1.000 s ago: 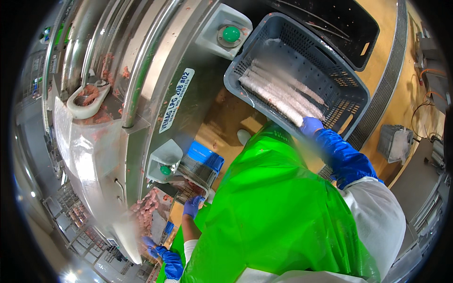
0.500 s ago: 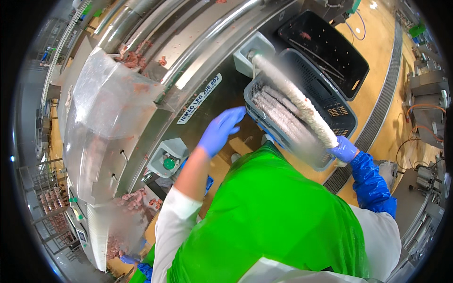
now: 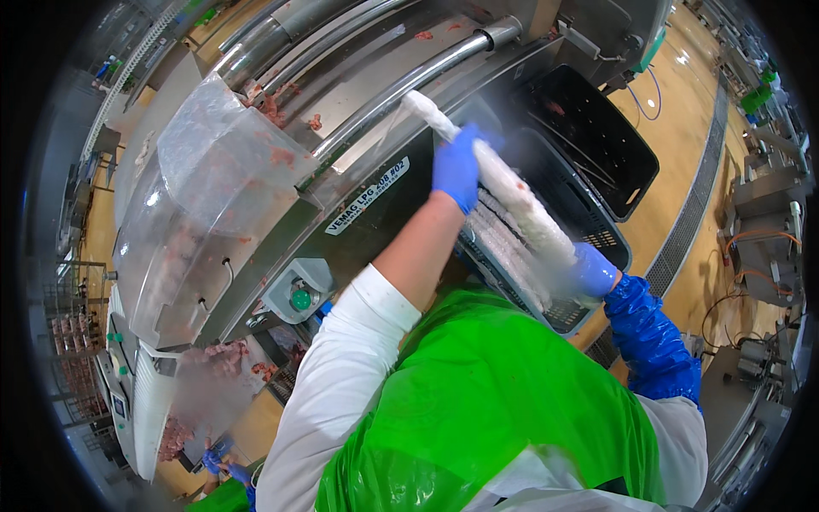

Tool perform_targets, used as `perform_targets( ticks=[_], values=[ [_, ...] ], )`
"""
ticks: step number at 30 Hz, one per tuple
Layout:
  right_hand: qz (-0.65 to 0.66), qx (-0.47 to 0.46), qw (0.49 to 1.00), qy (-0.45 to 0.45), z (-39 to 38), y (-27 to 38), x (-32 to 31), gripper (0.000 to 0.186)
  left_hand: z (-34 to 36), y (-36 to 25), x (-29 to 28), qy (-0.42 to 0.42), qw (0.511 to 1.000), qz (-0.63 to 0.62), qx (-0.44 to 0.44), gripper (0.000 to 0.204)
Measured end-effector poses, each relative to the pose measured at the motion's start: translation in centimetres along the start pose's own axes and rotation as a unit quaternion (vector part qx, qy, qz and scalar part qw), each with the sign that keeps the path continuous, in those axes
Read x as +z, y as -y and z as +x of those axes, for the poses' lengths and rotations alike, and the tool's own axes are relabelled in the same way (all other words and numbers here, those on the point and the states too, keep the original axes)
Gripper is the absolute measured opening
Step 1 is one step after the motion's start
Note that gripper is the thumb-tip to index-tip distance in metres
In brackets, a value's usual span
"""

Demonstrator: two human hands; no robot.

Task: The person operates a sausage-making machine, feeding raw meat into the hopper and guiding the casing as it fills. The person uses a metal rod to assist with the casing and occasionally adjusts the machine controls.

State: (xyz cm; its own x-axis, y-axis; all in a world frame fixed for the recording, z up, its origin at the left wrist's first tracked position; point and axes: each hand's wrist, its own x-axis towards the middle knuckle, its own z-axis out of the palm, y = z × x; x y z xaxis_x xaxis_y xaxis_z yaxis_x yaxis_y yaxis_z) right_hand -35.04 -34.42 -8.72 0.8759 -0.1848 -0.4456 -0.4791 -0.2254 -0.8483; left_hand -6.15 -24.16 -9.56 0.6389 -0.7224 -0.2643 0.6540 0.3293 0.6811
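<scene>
A long white stick, which looks like a shirred sausage casing (image 3: 520,196), slants across the space before me. My left hand (image 3: 456,166), in a blue glove, is wrapped round its upper part, with the far tip sticking out beyond. At the near end my right hand (image 3: 595,269), gloved and blue-sleeved, is closed on it. Beneath the stick stands a grey perforated crate (image 3: 618,247). Several more whitish casing sticks (image 3: 499,226) lie in it, partly hidden and blurred by a smudge.
A black crate (image 3: 627,154) sits behind the grey one. To the left runs a steel machine (image 3: 256,294) with meat scraps and a clear plastic cover (image 3: 213,154). A green button (image 3: 300,299) is on its side. Another person's gloved hands (image 3: 217,456) show at lower left.
My left hand has moved up and right and taken hold of the casing's upper part. The casing has swung leftward, its far tip now over the machine's edge. My right hand keeps its grip.
</scene>
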Motion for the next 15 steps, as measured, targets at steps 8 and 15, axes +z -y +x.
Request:
perform_targets(
  ticks=[8,15],
  values=[
    [-0.042,-0.003,0.999,-0.013,0.0,0.9,-2.1,0.038,4.3,-5.4,-2.1,-0.015,0.996,-0.067,0.064,0.059],
    [-0.047,0.043,0.997,-0.036,-1.1,1.2,-4.7,0.038,3.8,-2.6,0.1,-0.023,0.998,-0.062,0.014,0.037]
  ],
)
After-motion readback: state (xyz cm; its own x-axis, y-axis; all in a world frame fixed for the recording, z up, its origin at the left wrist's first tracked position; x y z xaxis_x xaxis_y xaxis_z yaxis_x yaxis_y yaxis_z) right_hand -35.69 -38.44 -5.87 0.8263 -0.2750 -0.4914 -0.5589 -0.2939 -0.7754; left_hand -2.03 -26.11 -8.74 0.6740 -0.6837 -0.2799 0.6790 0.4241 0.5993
